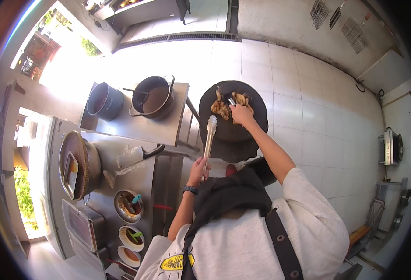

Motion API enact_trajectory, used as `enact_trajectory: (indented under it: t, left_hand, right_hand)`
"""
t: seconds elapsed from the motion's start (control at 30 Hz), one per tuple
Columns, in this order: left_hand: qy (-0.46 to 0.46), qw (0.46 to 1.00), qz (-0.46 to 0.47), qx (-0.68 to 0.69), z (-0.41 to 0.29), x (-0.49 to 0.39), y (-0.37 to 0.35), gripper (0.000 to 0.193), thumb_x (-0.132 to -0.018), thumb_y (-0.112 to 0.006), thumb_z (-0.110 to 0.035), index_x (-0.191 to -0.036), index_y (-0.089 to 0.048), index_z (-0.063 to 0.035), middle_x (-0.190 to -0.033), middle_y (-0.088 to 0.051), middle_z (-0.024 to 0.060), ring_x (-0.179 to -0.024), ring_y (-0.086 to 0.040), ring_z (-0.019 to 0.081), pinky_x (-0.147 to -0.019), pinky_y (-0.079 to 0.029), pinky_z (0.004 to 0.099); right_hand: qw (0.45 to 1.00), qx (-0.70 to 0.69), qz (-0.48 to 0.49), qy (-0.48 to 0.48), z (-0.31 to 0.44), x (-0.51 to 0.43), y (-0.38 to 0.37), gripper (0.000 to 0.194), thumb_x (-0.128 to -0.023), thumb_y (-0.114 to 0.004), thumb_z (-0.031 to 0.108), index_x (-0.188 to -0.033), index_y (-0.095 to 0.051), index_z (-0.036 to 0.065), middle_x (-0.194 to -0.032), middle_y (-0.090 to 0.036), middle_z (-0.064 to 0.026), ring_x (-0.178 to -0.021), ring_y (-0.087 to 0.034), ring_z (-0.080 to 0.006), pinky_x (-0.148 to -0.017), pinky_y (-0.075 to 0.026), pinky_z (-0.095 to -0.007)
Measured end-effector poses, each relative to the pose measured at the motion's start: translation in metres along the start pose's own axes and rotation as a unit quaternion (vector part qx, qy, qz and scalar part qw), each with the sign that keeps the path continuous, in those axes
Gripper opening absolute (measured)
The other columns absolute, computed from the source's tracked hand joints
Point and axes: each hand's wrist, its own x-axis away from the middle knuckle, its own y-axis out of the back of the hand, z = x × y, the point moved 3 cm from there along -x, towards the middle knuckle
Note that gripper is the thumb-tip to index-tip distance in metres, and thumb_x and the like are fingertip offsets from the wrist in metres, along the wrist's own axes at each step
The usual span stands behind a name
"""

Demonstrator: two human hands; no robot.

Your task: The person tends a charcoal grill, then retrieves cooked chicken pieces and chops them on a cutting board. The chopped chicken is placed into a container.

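Note:
My left hand (pixel 199 171) is closed around a pair of metal tongs (pixel 209 134), whose scalloped tips point away from me over the near left edge of a round black cooking surface (pixel 233 131). On that surface lie browned pieces of meat, perhaps chicken, in a left piece (pixel 220 109) and a right piece (pixel 240 98). Over the right piece is my right hand (pixel 242 113), gripping a metal utensil (pixel 231 102) by what shows as a short shiny part. The rest of that utensil is hidden by the hand and the meat.
On a steel table left of the round surface stand a deep pot (pixel 105 101) and a two-handled pot (pixel 154 98) of dark liquid. A nearer steel counter holds a cleaver (pixel 130 157), a woven tray (pixel 74 164) on a large pot, a sauce bowl (pixel 128 206) and lidded containers (pixel 83 224).

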Motion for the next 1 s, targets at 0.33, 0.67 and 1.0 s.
enact_trajectory:
  t: [0.33, 0.67, 1.0]
  left_hand:
    - [0.038, 0.999, -0.008, -0.019, 0.012, -0.011, -0.006, 0.035, -0.099, -0.050, -0.037, -0.113, -0.056, -0.0061, -0.069, -0.056, 0.0028, -0.040, -0.046, 0.0094, -0.034, -0.036, 0.0243]
    - [0.055, 0.998, 0.007, -0.023, 0.022, -0.013, -0.015, 0.038, -0.100, -0.045, -0.040, -0.119, -0.054, -0.0075, -0.071, -0.055, 0.0016, -0.041, -0.042, 0.0065, -0.036, -0.035, 0.0218]
    - [0.092, 0.995, 0.030, -0.018, 0.030, 0.008, -0.025, 0.042, -0.101, -0.042, -0.041, -0.127, -0.052, -0.0099, -0.071, -0.054, -0.0003, -0.043, -0.039, 0.0040, -0.038, -0.032, 0.0196]
  right_hand:
    - [0.996, -0.081, -0.032, -0.026, -0.007, 0.020, 0.031, 0.055, -0.100, -0.035, 0.043, -0.102, -0.059, -0.006, -0.090, -0.065, -0.0311, -0.086, -0.065, -0.0452, -0.079, -0.051, -0.0528]
    - [0.999, 0.003, -0.024, -0.027, -0.052, 0.019, 0.023, 0.056, -0.098, -0.036, 0.047, -0.111, -0.058, -0.002, -0.090, -0.065, -0.0309, -0.084, -0.064, -0.0474, -0.078, -0.050, -0.0526]
    - [0.972, -0.152, -0.144, -0.112, -0.113, 0.051, 0.041, 0.052, -0.100, -0.035, 0.046, -0.092, -0.056, -0.002, -0.077, -0.064, -0.0287, -0.070, -0.064, -0.0461, -0.063, -0.050, -0.0534]
